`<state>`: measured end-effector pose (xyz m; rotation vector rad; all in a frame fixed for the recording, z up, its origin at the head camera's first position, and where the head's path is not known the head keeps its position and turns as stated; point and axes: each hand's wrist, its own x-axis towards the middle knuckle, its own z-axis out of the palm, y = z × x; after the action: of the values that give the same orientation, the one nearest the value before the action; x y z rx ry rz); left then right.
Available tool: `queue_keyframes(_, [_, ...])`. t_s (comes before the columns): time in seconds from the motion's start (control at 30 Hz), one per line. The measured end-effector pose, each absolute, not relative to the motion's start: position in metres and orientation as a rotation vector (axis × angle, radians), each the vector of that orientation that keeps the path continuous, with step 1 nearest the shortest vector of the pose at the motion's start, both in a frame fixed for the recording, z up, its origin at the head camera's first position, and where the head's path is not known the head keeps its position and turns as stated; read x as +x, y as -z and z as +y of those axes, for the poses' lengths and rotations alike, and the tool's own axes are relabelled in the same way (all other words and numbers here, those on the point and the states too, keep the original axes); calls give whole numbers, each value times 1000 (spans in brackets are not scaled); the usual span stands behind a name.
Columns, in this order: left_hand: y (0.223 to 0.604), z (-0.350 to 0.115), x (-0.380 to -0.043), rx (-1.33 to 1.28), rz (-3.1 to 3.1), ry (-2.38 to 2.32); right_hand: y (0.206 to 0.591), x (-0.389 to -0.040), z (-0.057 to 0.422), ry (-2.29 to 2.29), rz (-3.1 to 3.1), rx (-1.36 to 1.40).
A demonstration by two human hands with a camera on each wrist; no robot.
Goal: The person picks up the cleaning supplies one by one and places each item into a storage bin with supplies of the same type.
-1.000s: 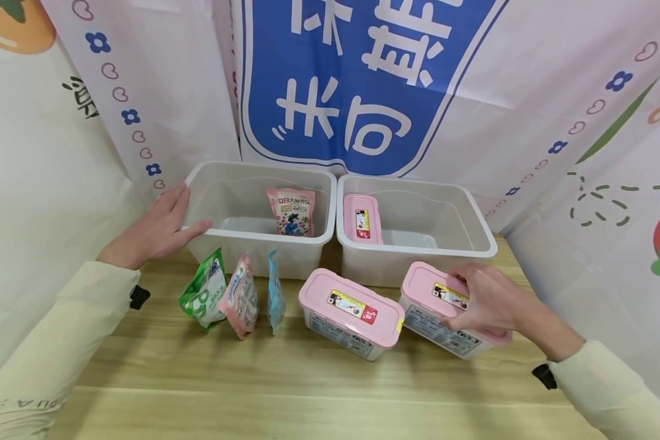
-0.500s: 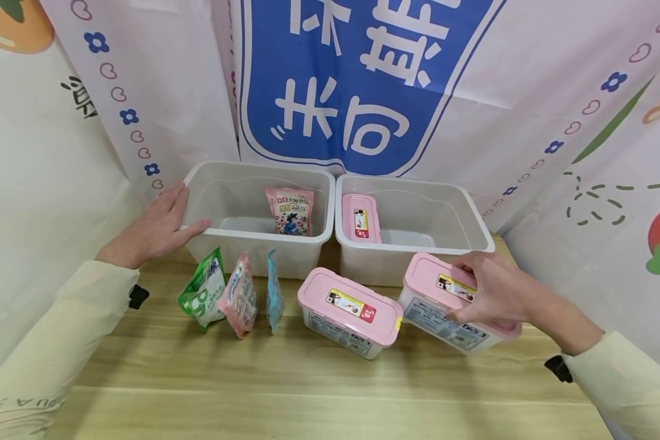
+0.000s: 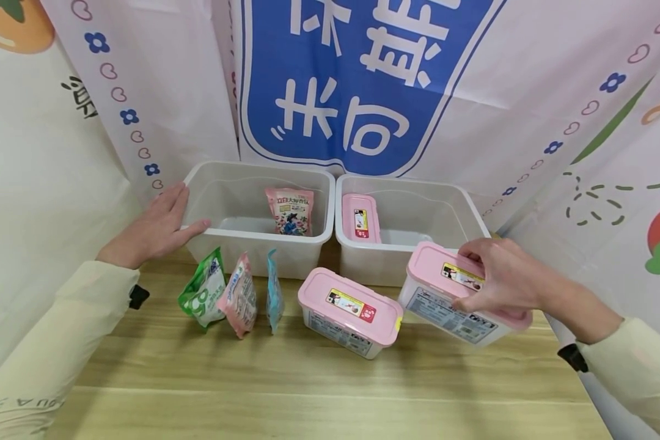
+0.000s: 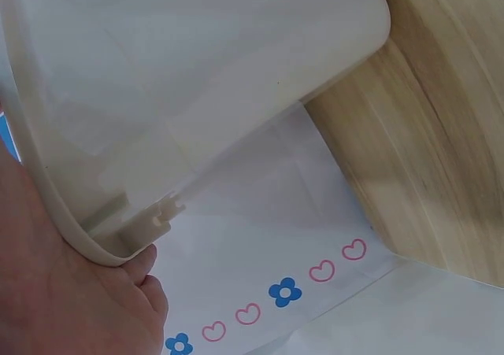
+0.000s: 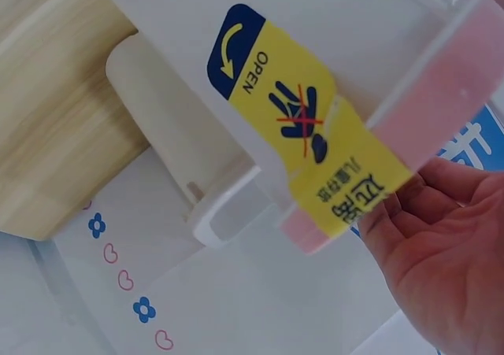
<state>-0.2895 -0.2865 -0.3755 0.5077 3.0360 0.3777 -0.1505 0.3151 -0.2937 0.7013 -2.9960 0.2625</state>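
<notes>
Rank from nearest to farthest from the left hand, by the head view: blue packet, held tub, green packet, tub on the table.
From the left hand:
1. Green packet, leftmost of the packets.
2. Blue packet, right of the green.
3. Tub on the table, right of the packets.
4. Held tub, in the right hand.

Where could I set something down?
Bare: the table's near strip, in front of the bags and middle box; the left bin, left of its packet, and right bin, right of its inner box, where visible. Crowded: before the bins, with bags, boxes and the right hand.
</notes>
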Motion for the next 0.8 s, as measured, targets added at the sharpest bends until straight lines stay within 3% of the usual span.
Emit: queue_keyframes(0.8, [376,-286,-291,528,3050,-404,233,-154,305,-160,-3077,672])
